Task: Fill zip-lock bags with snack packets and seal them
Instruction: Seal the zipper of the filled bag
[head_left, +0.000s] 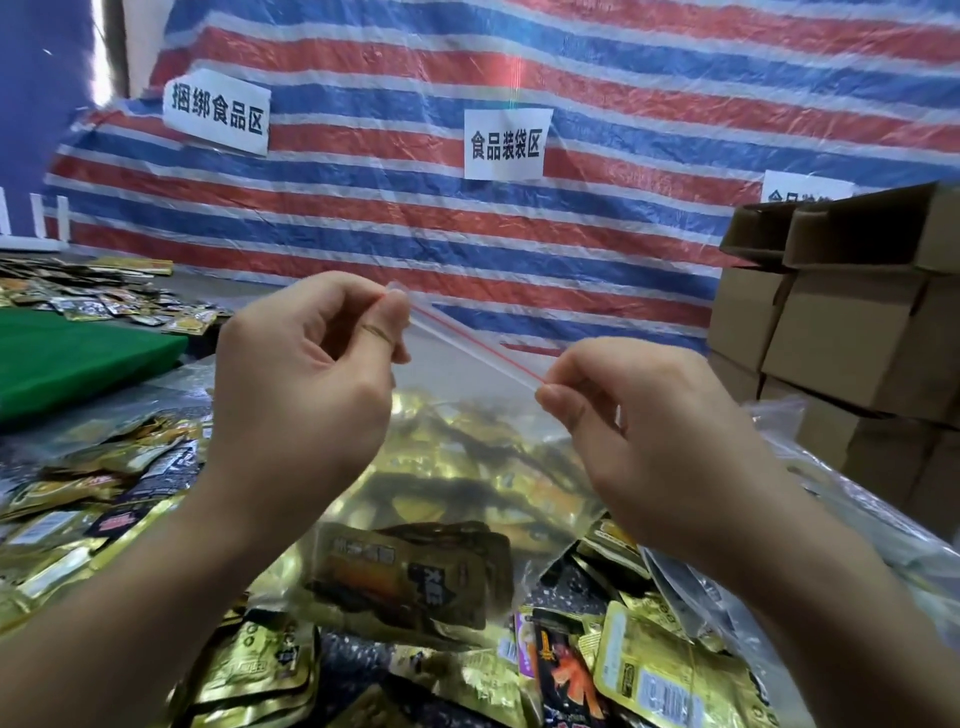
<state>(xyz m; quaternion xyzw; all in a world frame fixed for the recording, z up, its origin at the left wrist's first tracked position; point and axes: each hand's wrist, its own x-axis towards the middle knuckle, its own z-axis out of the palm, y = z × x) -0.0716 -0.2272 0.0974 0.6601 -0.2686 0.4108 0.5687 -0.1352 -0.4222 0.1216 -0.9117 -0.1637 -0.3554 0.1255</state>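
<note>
A clear zip-lock bag (447, 488) full of gold snack packets hangs upright in front of me above the table. Its red zip strip (472, 345) runs slanting from upper left to lower right between my hands. My left hand (311, 374) pinches the strip's left end between thumb and fingertips; a thin ring sits on one finger. My right hand (639, 431) pinches the strip's right end. Loose gold and black snack packets (649, 670) lie heaped on the table under the bag.
Stacked cardboard boxes (852, 332) stand at the right, the top ones open. A green cloth-covered block (78, 358) lies at the left, with more packets (93, 296) behind it. A red, white and blue striped tarp (597, 234) with paper signs hangs behind.
</note>
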